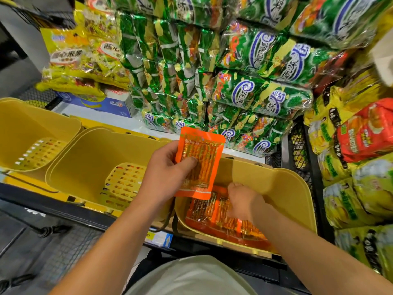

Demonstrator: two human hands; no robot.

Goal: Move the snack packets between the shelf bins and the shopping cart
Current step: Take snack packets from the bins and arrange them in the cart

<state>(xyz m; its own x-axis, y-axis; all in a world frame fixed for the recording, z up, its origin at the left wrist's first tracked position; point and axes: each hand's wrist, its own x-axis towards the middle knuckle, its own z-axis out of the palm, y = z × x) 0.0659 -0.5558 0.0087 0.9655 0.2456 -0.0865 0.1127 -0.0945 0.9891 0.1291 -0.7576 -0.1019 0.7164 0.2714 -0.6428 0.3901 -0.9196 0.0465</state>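
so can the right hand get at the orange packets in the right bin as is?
Probably yes. The right hand is already down inside the right bin, its fingers on the orange packets lying there. The bin is open-topped, and the packet held up by the left hand sits clear of it.

Left hand [168, 167] raised, thumb across front of orange packet [200, 162], fingers behind, pinching it upright. Right hand [242, 203] lower, palm down, fingers curled; both forearms bare, extended forward.
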